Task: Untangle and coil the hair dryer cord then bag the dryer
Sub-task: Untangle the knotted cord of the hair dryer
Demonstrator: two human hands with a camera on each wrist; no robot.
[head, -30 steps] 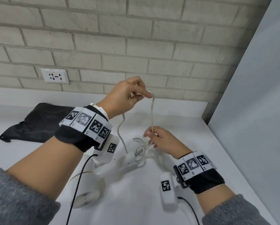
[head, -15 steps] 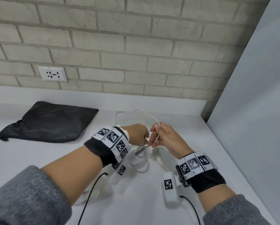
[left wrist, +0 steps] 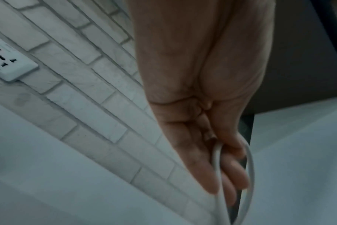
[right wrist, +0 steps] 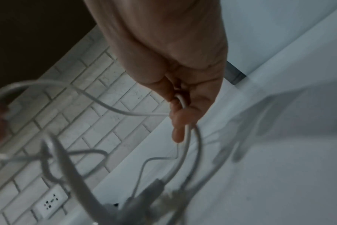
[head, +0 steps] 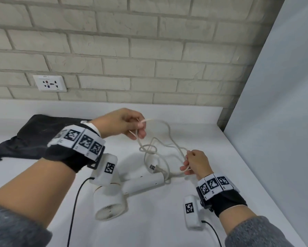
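Note:
A white hair dryer [head: 114, 198] lies on the white counter [head: 149, 220], its grille end toward me. Its white cord [head: 167, 138] loops in the air between my hands, with a tangle [head: 148, 148] in the middle. The plug [head: 154, 168] lies by the handle end. My left hand [head: 139, 129] is raised and pinches a cord loop [left wrist: 217, 159]. My right hand [head: 187, 166] is lower on the right and grips another stretch of cord [right wrist: 183, 103]. A black bag [head: 33, 134] lies flat at the back left.
A brick wall [head: 149, 50] with a white socket [head: 49, 83] runs along the back. A grey panel [head: 278, 122] closes off the right side. Black cables [head: 74, 211] trail from the wrist cameras over the counter.
The hands were close together half a second ago. Now they have pulled apart: the left rose to the left with a loop, the right dropped to the right, stretching the cord.

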